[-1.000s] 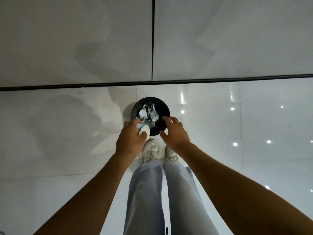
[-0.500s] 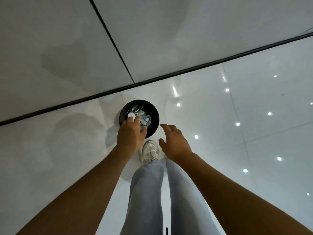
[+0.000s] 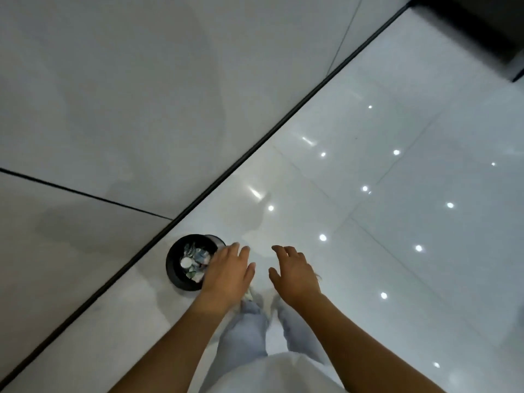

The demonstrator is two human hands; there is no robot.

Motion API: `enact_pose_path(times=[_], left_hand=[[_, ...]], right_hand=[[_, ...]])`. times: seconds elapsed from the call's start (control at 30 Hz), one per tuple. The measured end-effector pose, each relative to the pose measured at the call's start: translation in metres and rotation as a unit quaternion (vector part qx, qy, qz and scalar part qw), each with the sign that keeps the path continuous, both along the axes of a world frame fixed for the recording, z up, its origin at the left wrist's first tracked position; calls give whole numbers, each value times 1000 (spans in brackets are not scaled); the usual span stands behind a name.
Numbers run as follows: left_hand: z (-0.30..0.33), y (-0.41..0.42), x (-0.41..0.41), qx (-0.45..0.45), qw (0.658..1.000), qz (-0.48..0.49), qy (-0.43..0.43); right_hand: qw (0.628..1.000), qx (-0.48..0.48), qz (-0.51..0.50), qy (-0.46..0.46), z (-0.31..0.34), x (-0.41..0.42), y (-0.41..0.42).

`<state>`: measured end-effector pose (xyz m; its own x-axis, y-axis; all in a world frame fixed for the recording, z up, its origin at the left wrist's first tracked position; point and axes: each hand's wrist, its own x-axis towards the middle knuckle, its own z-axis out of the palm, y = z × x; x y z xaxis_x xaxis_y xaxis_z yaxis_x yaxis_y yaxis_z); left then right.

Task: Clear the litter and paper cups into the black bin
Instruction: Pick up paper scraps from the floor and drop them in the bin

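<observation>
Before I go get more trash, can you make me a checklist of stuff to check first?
1. Left hand empty: ok, fingers are relaxed and hold nothing.
2. Right hand empty: ok, fingers spread, nothing in its grip.
3. Litter inside the black bin: ok, crumpled paper and a white cup lie inside the rim.
4. Bin standing upright: ok, its opening faces up beside the dark strip at the foot of the wall.
5. Floor near the bin free of dropped bits: ok for the part that shows; behind the hands and legs, cannot tell.
6. Room left in the bin: cannot tell, the left hand covers one side.
</observation>
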<state>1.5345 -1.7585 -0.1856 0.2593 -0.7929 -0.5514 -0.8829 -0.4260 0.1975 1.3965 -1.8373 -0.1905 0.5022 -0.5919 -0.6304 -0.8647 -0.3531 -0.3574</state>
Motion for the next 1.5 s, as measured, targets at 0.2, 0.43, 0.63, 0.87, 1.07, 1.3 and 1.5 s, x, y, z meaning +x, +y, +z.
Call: enact_pose_path(times=[0.2, 0.43, 0.63, 0.87, 1.07, 1.3, 1.5], left_hand=[[42, -76, -75, -8, 993, -118, -2], [81, -170, -205, -22, 969, -248, -13], [104, -238, -322, -24, 933, -358, -15], [116, -309, -441, -27, 872, -489, -10], [112, -382, -531, -28, 822, -568, -3], [115, -493, -638, -39, 774, -632, 7], [125, -561, -730, -52, 741, -669, 25]], right_hand=[[993, -16, -116, 1, 41, -96, -36], [972, -42, -233, 8, 74, -240, -87], [938, -83, -336, 24, 99, -362, -125], [873, -93, -477, 38, 117, -477, -146], [816, -78, -571, 48, 115, -554, -185], [744, -90, -661, 49, 124, -640, -272], [700, -93, -707, 30, 128, -701, -319]])
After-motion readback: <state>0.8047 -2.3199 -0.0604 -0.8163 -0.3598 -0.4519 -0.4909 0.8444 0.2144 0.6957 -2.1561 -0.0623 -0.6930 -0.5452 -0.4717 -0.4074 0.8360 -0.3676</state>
